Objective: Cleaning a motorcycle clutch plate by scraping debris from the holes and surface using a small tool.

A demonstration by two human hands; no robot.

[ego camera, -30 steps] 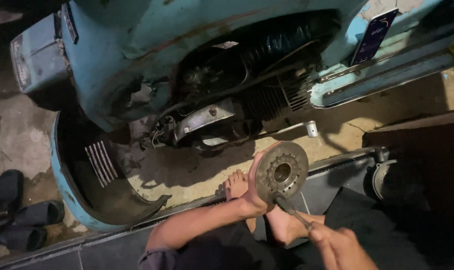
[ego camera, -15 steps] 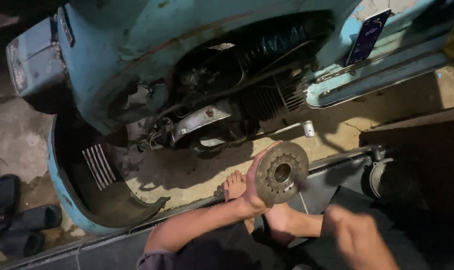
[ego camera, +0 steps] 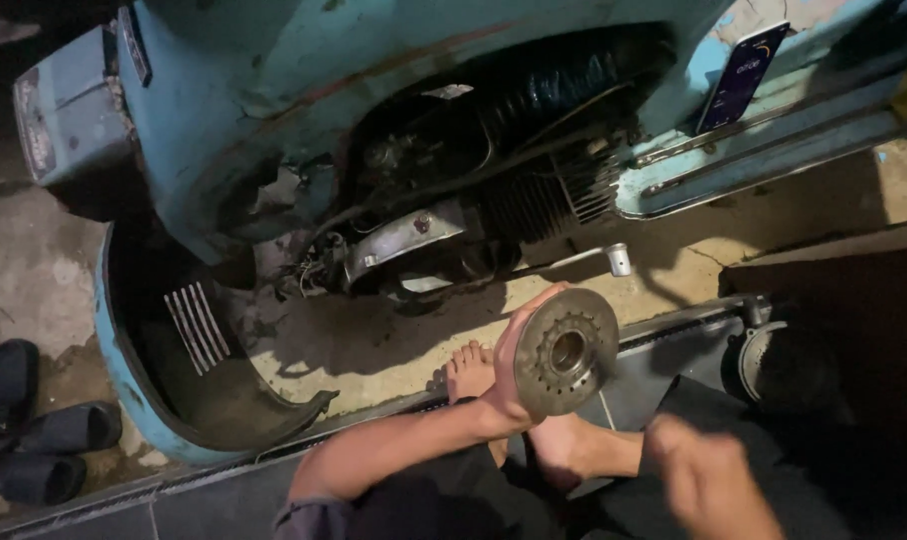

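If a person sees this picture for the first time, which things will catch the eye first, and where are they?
First comes the round metal disc with a central hole, held up by the left hand in the lower middle. Above it, filling the top, lies the light blue scooter on its side, its dark engine exposed. The right hand is a blur at the bottom right, and dark sandals lie at the far left.
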